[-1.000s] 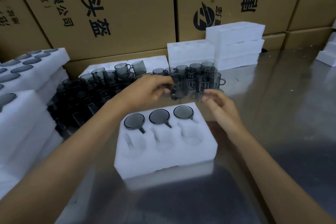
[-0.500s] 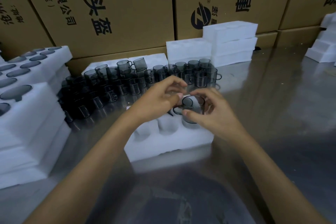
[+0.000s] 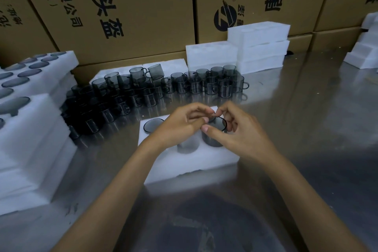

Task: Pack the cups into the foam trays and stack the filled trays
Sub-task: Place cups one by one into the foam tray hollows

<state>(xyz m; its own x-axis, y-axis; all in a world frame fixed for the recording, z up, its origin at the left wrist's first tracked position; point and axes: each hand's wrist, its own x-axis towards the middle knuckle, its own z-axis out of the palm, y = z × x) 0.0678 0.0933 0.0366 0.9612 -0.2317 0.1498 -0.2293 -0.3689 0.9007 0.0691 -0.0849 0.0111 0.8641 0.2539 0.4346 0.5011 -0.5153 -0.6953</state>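
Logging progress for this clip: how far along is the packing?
Done: filled trays stacked at left, and one cup visibly seated in the open tray. In hand: both hands, left and right, lowering a cup into a front slot. Left: many loose cups and empty trays.

Dim light is thrown from above; soft glare is spread across the desk (image 3: 296,108), edges are bowed, corners darkened.

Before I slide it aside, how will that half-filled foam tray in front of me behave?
The foam tray is probably light and may skate on the shiny steel table. It looks soft, so pinching could dent it. The cup between both hands stands proud of its pocket; it might tip.
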